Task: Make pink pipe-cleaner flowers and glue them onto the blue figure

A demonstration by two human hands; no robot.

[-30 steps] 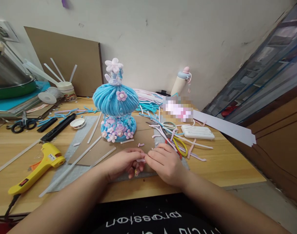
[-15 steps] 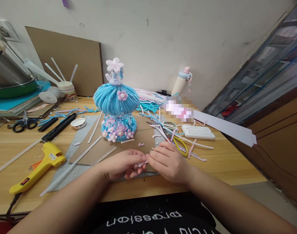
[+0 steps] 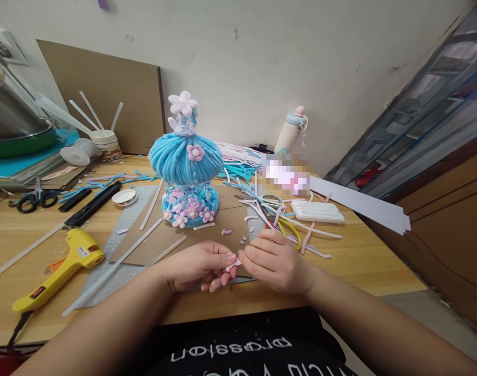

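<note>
My left hand [image 3: 201, 266] and my right hand [image 3: 275, 261] meet just above the table's near edge. Both pinch the same small pale pink piece of pipe cleaner [image 3: 232, 263] between their fingertips. Behind them stands a blue pipe-cleaner ornament [image 3: 185, 164] with pink and white flowers, upright on a sheet of cardboard [image 3: 152, 245]. A tiny pink scrap [image 3: 226, 232] lies on the cardboard between the ornament and my hands.
A yellow glue gun [image 3: 60, 269] lies at the left, with black scissors [image 3: 34, 198], a black knife [image 3: 93, 203] and glue sticks. Loose pipe cleaners [image 3: 262, 203], yellow-handled scissors [image 3: 289, 230] and a white case [image 3: 316, 211] are at the right. A bottle [image 3: 289, 133] stands by the wall.
Both hands have drawn slightly nearer to me and lower, still pinched on the pink piece. Nothing else on the table has moved.
</note>
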